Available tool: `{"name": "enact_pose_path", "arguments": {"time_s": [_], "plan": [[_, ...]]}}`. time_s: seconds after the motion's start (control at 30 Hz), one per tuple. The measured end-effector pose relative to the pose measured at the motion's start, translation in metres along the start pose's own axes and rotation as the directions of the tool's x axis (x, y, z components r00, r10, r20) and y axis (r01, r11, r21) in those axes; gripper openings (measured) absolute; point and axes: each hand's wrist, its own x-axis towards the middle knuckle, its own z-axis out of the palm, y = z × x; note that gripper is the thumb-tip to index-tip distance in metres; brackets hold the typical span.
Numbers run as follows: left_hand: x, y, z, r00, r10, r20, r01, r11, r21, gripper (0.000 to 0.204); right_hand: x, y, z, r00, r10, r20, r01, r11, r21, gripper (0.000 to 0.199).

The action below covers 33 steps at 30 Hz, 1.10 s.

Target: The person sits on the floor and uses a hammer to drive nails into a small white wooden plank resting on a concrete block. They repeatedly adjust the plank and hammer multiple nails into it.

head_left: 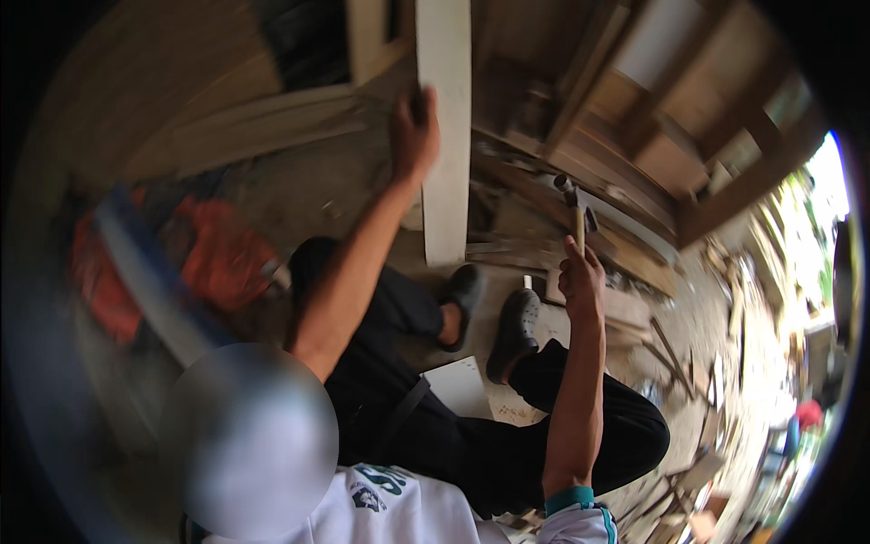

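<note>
A long pale wooden board (pixel 447 181) runs from the top of the view down toward my feet. My left hand (pixel 414 136) is at its left edge, fingers curled and closed around that edge; the fingertips are partly hidden. In my right hand (pixel 582 286), held out over the scrap wood, is a hammer (pixel 580 222). My fingers wrap round its light wooden handle, and the dark metal head points up and away from me. The hammer is apart from the board.
A slatted wooden frame (pixel 634 163) stands at the far right. Loose boards and offcuts (pixel 625 263) litter the ground to the right. A blurred orange-red bundle (pixel 217 240) lies on the left. Between my legs is a white flat piece (pixel 459 387).
</note>
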Motion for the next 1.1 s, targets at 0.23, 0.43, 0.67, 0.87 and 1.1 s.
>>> {"name": "enact_pose_path", "arguments": {"time_s": [0.23, 0.43, 0.67, 0.87, 1.1], "plan": [[0.084, 0.029, -0.299, 0.932, 0.256, -0.258, -0.071, 0.825, 0.561, 0.041, -0.055, 0.010, 0.191, 0.860, 0.028, 0.510, 0.020, 0.996, -0.088, 0.020], [-0.067, 0.000, -0.447, 0.891, -0.003, -0.453, 0.387, 0.525, 0.758, 0.039, -0.165, 0.087, 0.323, 0.545, 0.196, 0.815, -0.201, 0.975, -0.100, 0.024], [-0.219, -0.024, -0.472, 0.595, -0.237, -0.768, 0.803, 0.203, 0.560, 0.042, -0.251, 0.212, 0.362, 0.310, 0.398, 0.863, -0.088, 0.916, -0.391, 0.021], [-0.273, -0.062, -0.494, 0.415, -0.434, -0.800, 0.880, -0.032, 0.474, 0.037, -0.264, 0.265, 0.369, 0.241, 0.487, 0.840, 0.019, 0.863, -0.505, 0.019], [-0.277, -0.086, -0.536, 0.689, -0.279, -0.669, 0.687, -0.039, 0.725, 0.048, -0.239, 0.218, 0.365, 0.198, 0.454, 0.869, 0.058, 0.879, -0.473, 0.020]]}}
